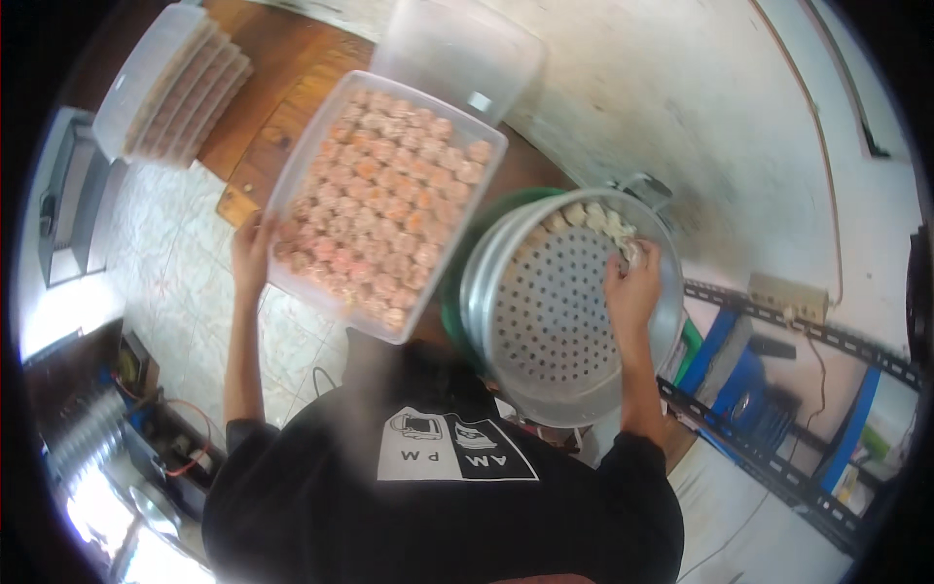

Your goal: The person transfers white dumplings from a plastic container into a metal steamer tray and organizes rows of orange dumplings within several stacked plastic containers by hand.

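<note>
My left hand grips the left edge of a clear plastic container. Rows of small pinkish meat dumplings fill it, some with orange bits on top. Over the far right part of a round metal steamer tray full of holes, my right hand pinches a pale dumpling, its fingers partly covering it. Several dumplings stand in a curved row along the tray's far rim, just left of my right hand.
Beneath the containers is a wooden table. A stack of filled clear containers stands at its far left, and a clear lid leans by the wall. A green basin shows beside the steamer. Black metal shelving is at right.
</note>
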A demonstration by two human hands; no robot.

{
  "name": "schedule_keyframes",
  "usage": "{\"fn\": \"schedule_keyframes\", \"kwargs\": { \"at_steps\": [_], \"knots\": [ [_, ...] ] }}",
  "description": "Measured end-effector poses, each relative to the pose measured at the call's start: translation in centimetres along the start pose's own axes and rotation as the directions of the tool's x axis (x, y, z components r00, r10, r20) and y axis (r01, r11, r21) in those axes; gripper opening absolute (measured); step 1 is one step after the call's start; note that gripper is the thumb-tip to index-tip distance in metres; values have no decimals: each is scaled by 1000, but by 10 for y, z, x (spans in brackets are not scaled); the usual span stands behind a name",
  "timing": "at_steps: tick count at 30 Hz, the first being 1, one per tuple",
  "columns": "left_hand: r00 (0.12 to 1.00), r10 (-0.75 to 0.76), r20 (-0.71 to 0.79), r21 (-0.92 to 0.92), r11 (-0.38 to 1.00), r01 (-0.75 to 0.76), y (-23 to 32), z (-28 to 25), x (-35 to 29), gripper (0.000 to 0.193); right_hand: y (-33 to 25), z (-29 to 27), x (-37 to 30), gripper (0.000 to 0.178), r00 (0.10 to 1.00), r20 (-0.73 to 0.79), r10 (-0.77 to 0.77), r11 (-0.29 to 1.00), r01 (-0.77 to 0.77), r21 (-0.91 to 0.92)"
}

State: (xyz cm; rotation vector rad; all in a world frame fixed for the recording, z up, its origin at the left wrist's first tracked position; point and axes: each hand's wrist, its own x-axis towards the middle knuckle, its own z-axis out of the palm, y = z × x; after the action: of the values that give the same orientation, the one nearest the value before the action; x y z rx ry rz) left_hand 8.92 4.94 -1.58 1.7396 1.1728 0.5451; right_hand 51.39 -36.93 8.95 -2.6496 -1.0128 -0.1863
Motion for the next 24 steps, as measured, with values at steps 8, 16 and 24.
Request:
{"fn": "schedule_keyframes", "kwargs": {
  "at_steps": [8, 16, 24],
  "knots": [
    [1000, 7, 22, -73, 997, -5, 23, 5, -3, 34, -237, 103, 110, 40, 919, 298, -259, 949, 184, 256],
    [992, 123, -13, -20, 992, -124, 39, -4, -5, 26, -223, 77, 132, 33, 797, 604, -17, 857, -300, 420],
    [980, 186, 63, -29, 982, -185, 23, -1, -1, 27, -320, 45, -8, 23, 864, 281, -419, 780, 183, 599]
  ]
}}
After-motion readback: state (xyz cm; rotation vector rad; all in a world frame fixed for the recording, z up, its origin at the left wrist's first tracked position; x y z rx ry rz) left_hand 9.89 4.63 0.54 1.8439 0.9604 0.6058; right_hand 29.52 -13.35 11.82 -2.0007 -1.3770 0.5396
